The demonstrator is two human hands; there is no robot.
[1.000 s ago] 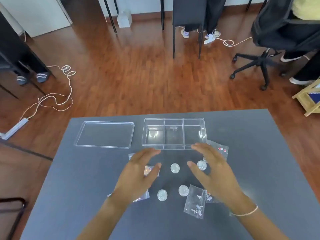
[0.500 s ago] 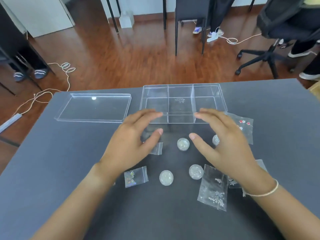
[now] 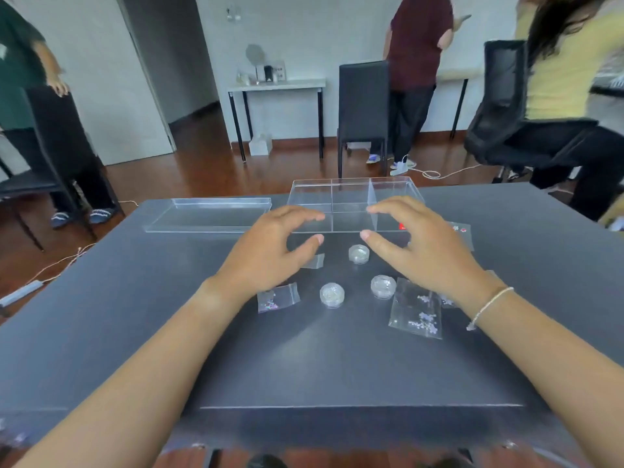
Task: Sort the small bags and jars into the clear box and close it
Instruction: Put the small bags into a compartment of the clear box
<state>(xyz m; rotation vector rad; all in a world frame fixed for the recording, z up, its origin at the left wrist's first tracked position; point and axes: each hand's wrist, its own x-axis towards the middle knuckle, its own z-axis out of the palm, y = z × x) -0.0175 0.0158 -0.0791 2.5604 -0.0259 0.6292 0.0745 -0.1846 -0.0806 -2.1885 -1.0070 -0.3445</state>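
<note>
A clear three-compartment box (image 3: 351,192) stands with nothing in it at the far middle of the grey table (image 3: 135,315). Its clear lid (image 3: 206,214) lies to its left. My left hand (image 3: 270,251) and right hand (image 3: 418,244) hover side by side in front of the box, fingers loosely curved, holding nothing. Between and below them sit three small round jars (image 3: 359,254), (image 3: 332,294), (image 3: 383,286). Small clear bags lie around: one near my left wrist (image 3: 277,297), a larger one by my right wrist (image 3: 417,312), one partly under my left hand (image 3: 314,261), one at far right (image 3: 461,231).
Black chairs (image 3: 363,106) stand beyond the table, and an office chair (image 3: 506,106) is at the right. Three people are in the room behind. A white side table (image 3: 277,86) stands against the wall. Cables lie on the wooden floor (image 3: 435,173).
My view has tilted upward, showing the room and people. Both hands stay hovering near the box's front and hold nothing.
</note>
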